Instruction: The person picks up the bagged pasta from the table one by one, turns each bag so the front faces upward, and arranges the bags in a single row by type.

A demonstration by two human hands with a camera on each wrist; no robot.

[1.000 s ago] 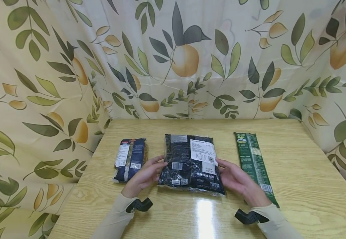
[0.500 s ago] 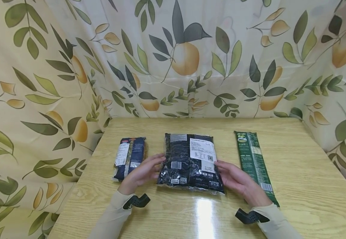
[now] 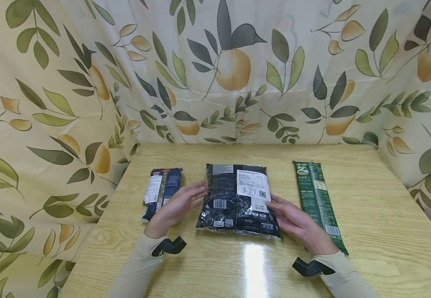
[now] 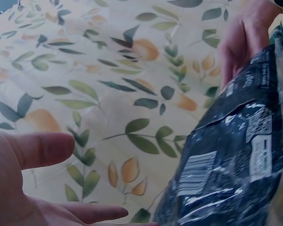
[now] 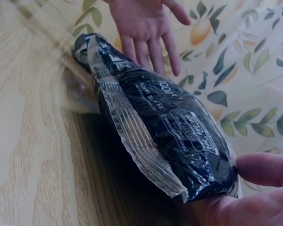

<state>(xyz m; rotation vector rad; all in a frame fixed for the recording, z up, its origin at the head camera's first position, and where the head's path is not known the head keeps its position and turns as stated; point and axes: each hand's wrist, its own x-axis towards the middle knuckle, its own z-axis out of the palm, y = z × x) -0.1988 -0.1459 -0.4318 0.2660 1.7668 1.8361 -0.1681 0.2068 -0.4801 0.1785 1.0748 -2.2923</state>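
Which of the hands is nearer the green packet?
Right. The right hand grips the black bag by its right edge, just left of the green packet; the left hand is farther, open on the bag's opposite side.

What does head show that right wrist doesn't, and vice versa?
Head only: the long green plastic packet and the barcode on the glossy black plastic bag. The small navy-and-clear plastic packet is plain there; right wrist has just a blurred patch I can't identify.

Right wrist only: the palm of the left hand, and the ridges of the bag's clear plastic seal up close.

Both: the bag, both hands, including the right hand holding it, pale wood-grain table, cream leaf-and-fruit-print cloth.
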